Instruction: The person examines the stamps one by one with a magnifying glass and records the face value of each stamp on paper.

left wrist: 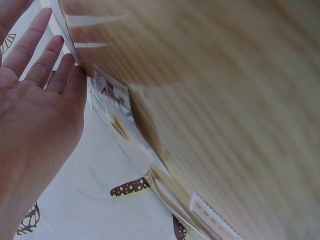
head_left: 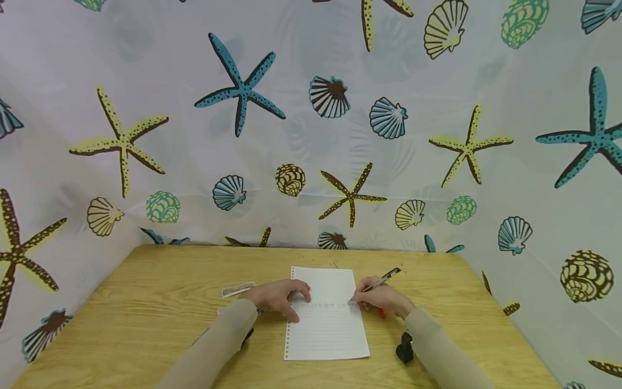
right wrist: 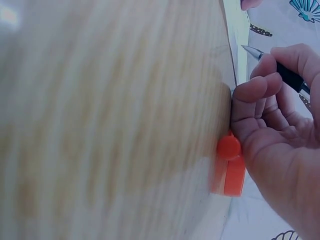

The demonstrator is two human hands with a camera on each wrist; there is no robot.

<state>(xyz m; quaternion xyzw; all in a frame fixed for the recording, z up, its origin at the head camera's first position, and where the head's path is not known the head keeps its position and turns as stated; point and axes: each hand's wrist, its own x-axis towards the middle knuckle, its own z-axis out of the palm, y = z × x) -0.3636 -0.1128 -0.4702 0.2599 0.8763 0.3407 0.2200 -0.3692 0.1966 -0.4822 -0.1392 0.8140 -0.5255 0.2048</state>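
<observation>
A lined sheet of paper with punched holes along its left edge lies on the wooden table, and a row of writing runs across its middle. My left hand rests on the sheet's left side, fingers spread and straight to gently bent; the left wrist view shows its palm holding nothing. Between thumb and fingers my right hand pinches a pen, its tip at the right end of the writing. In the right wrist view the pen's dark grip and metal point show, the other fingers curled beneath.
Beside the right hand's heel is a small orange plastic piece with a round knob. Left of the sheet lies a printed strip; the left wrist view shows a picture card and loose papers. A shell-patterned curtain surrounds the table.
</observation>
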